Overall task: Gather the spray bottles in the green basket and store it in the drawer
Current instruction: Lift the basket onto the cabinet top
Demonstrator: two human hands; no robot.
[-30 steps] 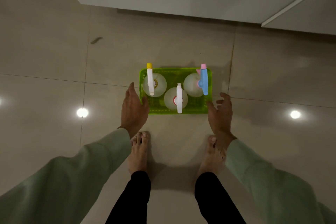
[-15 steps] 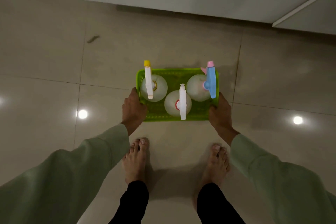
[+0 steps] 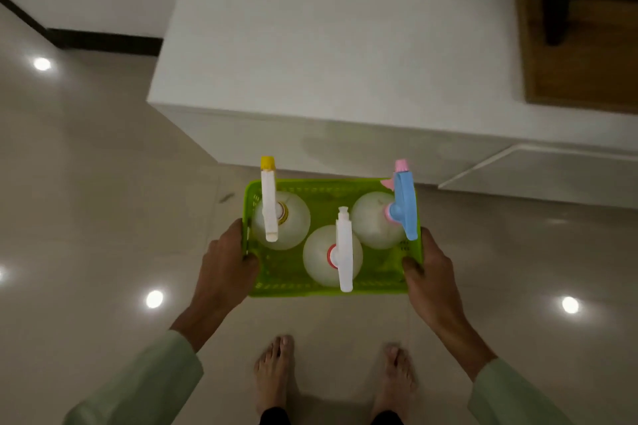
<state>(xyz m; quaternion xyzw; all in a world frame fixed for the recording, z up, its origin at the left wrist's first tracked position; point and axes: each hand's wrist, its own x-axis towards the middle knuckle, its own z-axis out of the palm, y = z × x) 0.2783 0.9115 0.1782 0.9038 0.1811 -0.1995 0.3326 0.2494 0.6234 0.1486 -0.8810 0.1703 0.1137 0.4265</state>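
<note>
The green basket [image 3: 286, 272] is lifted off the floor, level, in front of me. My left hand [image 3: 224, 262] grips its left rim and my right hand [image 3: 429, 272] grips its right rim. Three pale spray bottles stand upright in it: one with a white trigger and yellow nozzle [image 3: 268, 203] at the left, one with an all-white trigger [image 3: 344, 252] at the front middle, one with a blue and pink trigger [image 3: 404, 207] at the right.
A white cabinet [image 3: 345, 45] stands straight ahead, its top well above the floor. At its lower right a white drawer front [image 3: 538, 172] juts out slightly. A wooden recess [image 3: 580, 45] lies at the far right. Glossy tiled floor [image 3: 86, 200] spreads to the left. My bare feet stand below the basket.
Both hands closed on the basket's sides and raised it from the floor. My view rose and now takes in the cabinet's top.
</note>
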